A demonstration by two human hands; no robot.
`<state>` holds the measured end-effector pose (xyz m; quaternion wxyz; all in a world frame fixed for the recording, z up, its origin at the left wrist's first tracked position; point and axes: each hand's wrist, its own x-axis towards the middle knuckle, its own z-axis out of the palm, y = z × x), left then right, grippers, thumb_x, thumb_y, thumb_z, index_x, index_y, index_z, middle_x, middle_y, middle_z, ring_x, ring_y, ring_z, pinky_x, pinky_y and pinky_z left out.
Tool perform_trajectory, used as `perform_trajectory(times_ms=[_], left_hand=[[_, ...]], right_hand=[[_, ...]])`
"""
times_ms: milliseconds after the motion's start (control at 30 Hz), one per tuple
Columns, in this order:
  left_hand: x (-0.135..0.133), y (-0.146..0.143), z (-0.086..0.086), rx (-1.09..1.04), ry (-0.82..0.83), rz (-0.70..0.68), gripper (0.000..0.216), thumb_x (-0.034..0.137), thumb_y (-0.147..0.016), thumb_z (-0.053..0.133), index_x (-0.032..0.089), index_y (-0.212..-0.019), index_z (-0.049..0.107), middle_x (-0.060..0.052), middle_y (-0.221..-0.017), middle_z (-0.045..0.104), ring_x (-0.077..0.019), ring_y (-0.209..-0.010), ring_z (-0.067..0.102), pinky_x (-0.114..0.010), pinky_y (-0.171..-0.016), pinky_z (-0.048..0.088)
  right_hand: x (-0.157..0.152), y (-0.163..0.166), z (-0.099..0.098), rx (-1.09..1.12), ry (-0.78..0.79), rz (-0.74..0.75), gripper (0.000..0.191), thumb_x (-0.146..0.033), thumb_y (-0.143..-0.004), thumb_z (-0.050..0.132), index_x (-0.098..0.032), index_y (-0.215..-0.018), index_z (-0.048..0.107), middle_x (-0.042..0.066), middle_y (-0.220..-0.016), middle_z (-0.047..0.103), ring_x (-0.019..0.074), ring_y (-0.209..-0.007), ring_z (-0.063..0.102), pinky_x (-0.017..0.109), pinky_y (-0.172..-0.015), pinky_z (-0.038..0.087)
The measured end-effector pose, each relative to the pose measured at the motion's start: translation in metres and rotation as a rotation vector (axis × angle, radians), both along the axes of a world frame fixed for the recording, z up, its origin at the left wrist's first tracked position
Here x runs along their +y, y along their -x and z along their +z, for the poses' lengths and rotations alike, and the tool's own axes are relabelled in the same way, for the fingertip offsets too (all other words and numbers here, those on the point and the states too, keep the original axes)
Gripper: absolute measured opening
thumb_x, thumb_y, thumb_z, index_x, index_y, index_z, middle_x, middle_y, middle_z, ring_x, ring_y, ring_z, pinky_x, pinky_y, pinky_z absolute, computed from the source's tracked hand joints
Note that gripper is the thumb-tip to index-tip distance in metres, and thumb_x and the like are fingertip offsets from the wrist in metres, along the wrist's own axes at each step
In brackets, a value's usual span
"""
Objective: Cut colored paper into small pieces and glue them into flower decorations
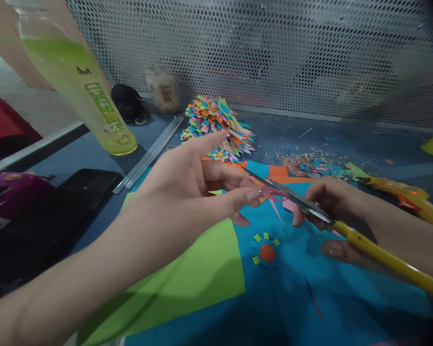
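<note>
My left hand (209, 187) is closed, pinching a small pink paper piece (274, 192) between thumb and fingers, with the index finger raised. My right hand (335, 216) is closed around yellow-handled scissors (310, 206), seen nearly edge-on. Their narrow metal blades reach across the pink paper beside my left fingertips. Below, a small paper flower (267, 253) with an orange centre, blue disc and several green tabs lies on blue paper (292, 298). A green sheet (202, 269) lies under my left forearm. A pink scrap (289, 205) is partly hidden behind the blades.
A colourful paper-petal pile (211, 115) stands behind my hands, with paper clippings (313, 163) to its right. A yellow glue gun (400, 190) lies right. On the left are a drink bottle (82, 86), clear glue sticks (151, 151) and a black phone (94, 185). A perforated metal panel (274, 53) borders the back.
</note>
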<state>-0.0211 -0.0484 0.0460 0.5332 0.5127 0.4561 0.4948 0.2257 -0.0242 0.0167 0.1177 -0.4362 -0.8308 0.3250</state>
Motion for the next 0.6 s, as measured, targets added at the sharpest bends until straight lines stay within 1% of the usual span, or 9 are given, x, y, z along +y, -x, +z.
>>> perform_trajectory(times_ms=[67, 233, 367, 500, 600], left_hand=[[0.0008, 0.0013, -0.0006, 0.021, -0.016, -0.012, 0.077, 0.003, -0.065, 0.072, 0.017, -0.132, 0.037, 0.003, -0.061, 0.071, -0.0164, -0.053, 0.069, -0.019, -0.045, 0.053], [0.0001, 0.0032, -0.0029, 0.094, -0.020, -0.035, 0.075, 0.009, -0.068, 0.072, 0.020, -0.133, 0.036, 0.004, -0.064, 0.072, -0.0148, -0.053, 0.069, -0.019, -0.048, 0.053], [-0.0022, 0.0008, -0.0025, 0.133, -0.028, 0.016, 0.078, 0.010, -0.069, 0.070, 0.016, -0.137, 0.032, 0.004, -0.063, 0.071, -0.0154, -0.056, 0.070, -0.019, -0.049, 0.053], [-0.0040, -0.0013, 0.0026, 0.126, 0.018, 0.049, 0.079, 0.008, -0.067, 0.069, 0.016, -0.137, 0.033, 0.006, -0.058, 0.068, -0.0161, -0.053, 0.068, -0.021, -0.047, 0.052], [-0.0035, -0.0012, 0.0036, 0.099, 0.056, 0.016, 0.081, 0.005, -0.067, 0.069, 0.015, -0.139, 0.031, 0.004, -0.060, 0.069, -0.0169, -0.054, 0.068, -0.021, -0.046, 0.053]], right_hand=[[-0.0007, -0.0007, 0.0010, -0.012, -0.014, -0.007, 0.030, -0.044, -0.077, 0.062, -0.032, -0.097, 0.044, -0.003, -0.085, 0.052, 0.0164, -0.072, 0.055, 0.024, -0.060, 0.051], [-0.0006, -0.0043, 0.0024, -0.021, 0.018, -0.022, 0.031, -0.048, -0.077, 0.061, -0.032, -0.098, 0.045, -0.002, -0.087, 0.054, 0.0178, -0.073, 0.056, 0.027, -0.060, 0.051], [-0.0009, -0.0018, 0.0032, -0.062, 0.001, -0.028, 0.034, -0.052, -0.075, 0.062, -0.034, -0.098, 0.044, -0.003, -0.084, 0.053, 0.0171, -0.072, 0.056, 0.026, -0.059, 0.051], [-0.0012, 0.0022, 0.0039, -0.086, -0.033, -0.055, 0.036, -0.056, -0.073, 0.061, -0.033, -0.095, 0.044, -0.004, -0.080, 0.051, 0.0171, -0.068, 0.053, 0.027, -0.055, 0.052], [-0.0013, 0.0014, 0.0046, -0.101, -0.028, -0.057, 0.035, -0.056, -0.075, 0.058, -0.033, -0.098, 0.043, -0.003, -0.082, 0.052, 0.0184, -0.068, 0.055, 0.028, -0.054, 0.052]])
